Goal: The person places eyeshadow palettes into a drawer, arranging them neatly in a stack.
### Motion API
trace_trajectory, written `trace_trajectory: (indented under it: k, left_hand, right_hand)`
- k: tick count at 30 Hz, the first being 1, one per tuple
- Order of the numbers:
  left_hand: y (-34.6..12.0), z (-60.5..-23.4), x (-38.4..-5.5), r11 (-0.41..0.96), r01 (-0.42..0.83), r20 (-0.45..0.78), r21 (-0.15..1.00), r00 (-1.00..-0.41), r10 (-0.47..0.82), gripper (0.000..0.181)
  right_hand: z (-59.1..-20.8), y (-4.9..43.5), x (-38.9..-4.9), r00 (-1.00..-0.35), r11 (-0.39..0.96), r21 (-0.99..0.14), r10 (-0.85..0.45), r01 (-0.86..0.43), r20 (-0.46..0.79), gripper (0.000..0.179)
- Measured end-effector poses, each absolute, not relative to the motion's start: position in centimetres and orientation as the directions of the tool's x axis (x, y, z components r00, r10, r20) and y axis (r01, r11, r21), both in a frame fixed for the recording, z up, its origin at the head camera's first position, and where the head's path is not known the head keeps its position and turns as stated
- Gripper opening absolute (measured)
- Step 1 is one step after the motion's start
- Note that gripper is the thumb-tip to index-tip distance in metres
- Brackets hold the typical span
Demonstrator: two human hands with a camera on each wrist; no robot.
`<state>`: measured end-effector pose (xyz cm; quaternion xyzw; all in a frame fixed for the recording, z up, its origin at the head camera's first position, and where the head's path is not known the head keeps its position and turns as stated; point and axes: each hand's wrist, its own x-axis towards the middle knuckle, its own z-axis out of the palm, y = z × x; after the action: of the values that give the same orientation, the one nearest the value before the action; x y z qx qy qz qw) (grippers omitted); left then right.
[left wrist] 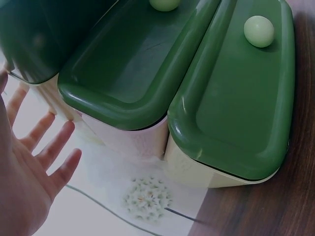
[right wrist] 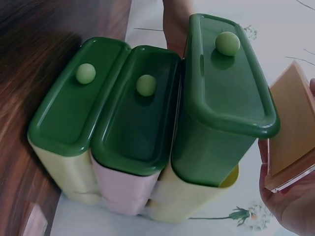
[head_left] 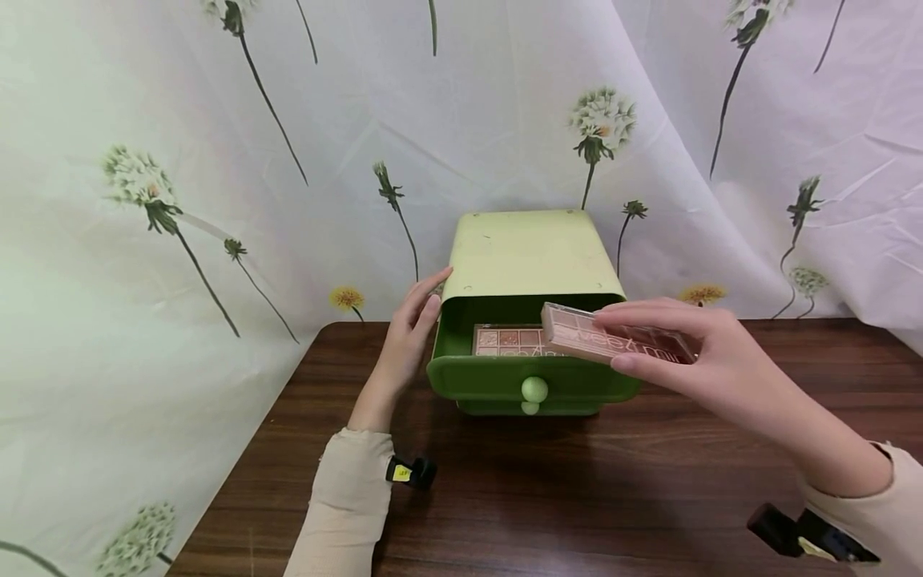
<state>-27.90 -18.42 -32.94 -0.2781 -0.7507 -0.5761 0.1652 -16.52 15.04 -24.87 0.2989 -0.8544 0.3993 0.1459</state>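
Note:
My right hand [head_left: 692, 344] pinches an eyeshadow palette [head_left: 577, 336] between thumb and fingers, tilted above the right side of a pulled-out green drawer [head_left: 476, 378]. A second eyeshadow palette [head_left: 497, 338] lies inside that drawer, partly covered by the first. The drawer belongs to a pale yellow-green drawer cabinet [head_left: 534, 252]. At the cabinet's left side is my left hand [head_left: 407, 336], fingers extended along its upper edge. In the left wrist view the left hand [left wrist: 37, 162] has spread fingers. The right wrist view shows the held palette's plain back [right wrist: 290, 128].
Two lower drawers, a middle one [right wrist: 133, 118] and a bottom one [right wrist: 74, 113], are shut and have round pale green knobs. The cabinet stands on a dark wooden table [head_left: 505, 489]. Behind it hangs a white cloth [head_left: 505, 104] printed with dandelions.

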Motion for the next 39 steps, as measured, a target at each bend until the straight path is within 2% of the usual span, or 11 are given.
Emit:
trace_trajectory:
  k: [14,23,30,34,39]
  left_hand:
    - [-18.4,-32.8,-27.9,0.191,0.607,0.568,0.771,-0.792,0.226,0.045]
    - [-18.3,-32.9,-27.9,0.194,0.601,0.564,0.775,-0.797,0.217,0.045]
    - [-18.2,-32.7,-27.8,0.181,0.598,0.559,0.781,-0.798,0.225,0.045]
    - [-18.2,-32.7,-27.8,0.185,0.604,0.565,0.775,-0.794,0.226,0.045]
    - [-18.2,-32.8,-27.8,0.194,0.602,0.565,0.774,-0.796,0.216,0.044]
  right_hand:
    - [-23.9,12.3,-18.8,-0.795,0.491,-0.638,-0.480,-0.593,0.370,0.028]
    - [-23.9,10.4,-20.4,-0.756,0.431,-0.660,-0.559,-0.616,0.341,0.025]
    - [-24.1,9.8,-21.1,-0.756,0.437,-0.665,-0.577,-0.606,0.310,0.027]
    - [-24.1,9.6,-21.1,-0.767,0.463,-0.660,-0.576,-0.592,0.284,0.026]
    - [-23.9,9.4,-21.1,-0.815,0.520,-0.676,-0.537,-0.522,0.216,0.030]
